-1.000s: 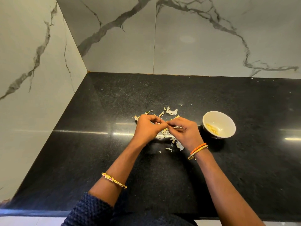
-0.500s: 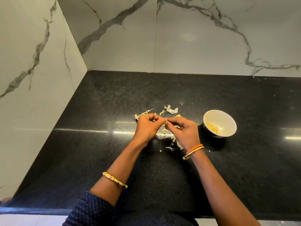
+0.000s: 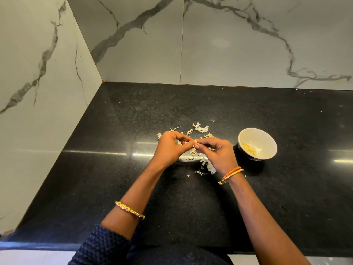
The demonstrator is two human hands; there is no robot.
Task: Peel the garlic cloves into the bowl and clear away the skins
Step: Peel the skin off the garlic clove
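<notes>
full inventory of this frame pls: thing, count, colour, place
bowl: one, cream-white inside, dark outside, on the countertop right of the hands.
peeled garlic: a few pieces, pale yellow, in the bowl; count unclear.
garlic clove: one, pale yellow, pinched between both hands.
garlic skins: many scraps, whitish-tan, scattered on the countertop around and under the hands.
countertop: one, black speckled stone.
wall tiles: white marble with grey veins, behind and to the left.
bangles: gold one on the left forearm; orange and gold ones on the right wrist.
left hand: pinches the clove.
right hand: pinches the clove.
</notes>
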